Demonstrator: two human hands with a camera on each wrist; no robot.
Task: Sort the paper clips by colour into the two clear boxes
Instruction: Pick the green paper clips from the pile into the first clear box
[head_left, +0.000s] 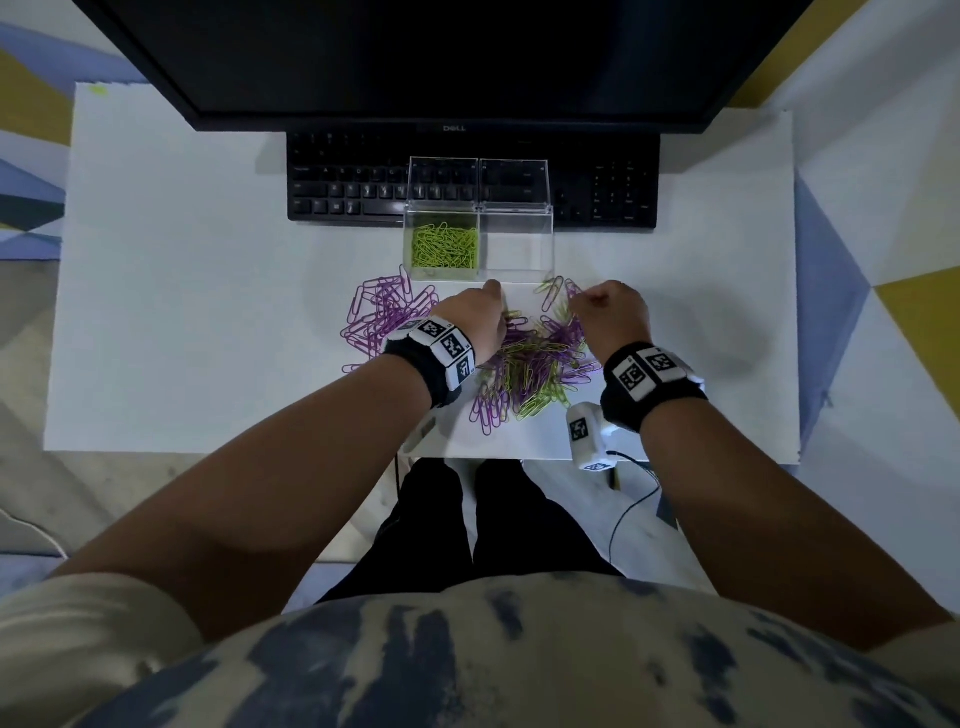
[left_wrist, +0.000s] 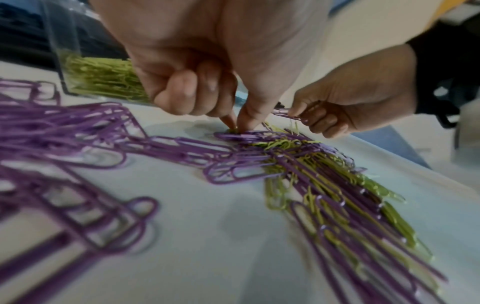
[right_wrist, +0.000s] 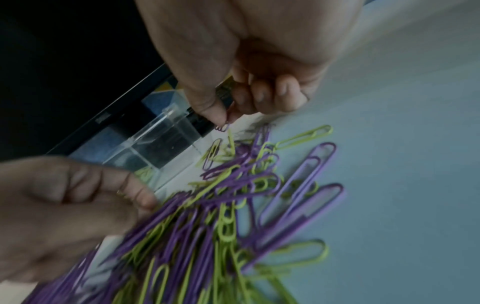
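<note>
A mixed pile of purple and green paper clips (head_left: 535, 364) lies on the white table in front of two clear boxes. The left box (head_left: 444, 247) holds green clips; the right box (head_left: 517, 244) looks empty. A separate heap of purple clips (head_left: 384, 317) lies left of the pile. My left hand (left_wrist: 235, 125) pinches down with thumb and forefinger on a green clip (left_wrist: 231, 130) at the pile's far edge, its other fingers curled. My right hand (right_wrist: 226, 118) pinches a purple clip (right_wrist: 223, 127) just above the pile's far right end.
A black keyboard (head_left: 353, 182) and a dark monitor (head_left: 441, 57) stand behind the boxes, whose lids (head_left: 511, 182) are tipped back over the keys. A white marker block (head_left: 587, 434) hangs at the table's near edge. Bare table (head_left: 182, 312) spreads left and right.
</note>
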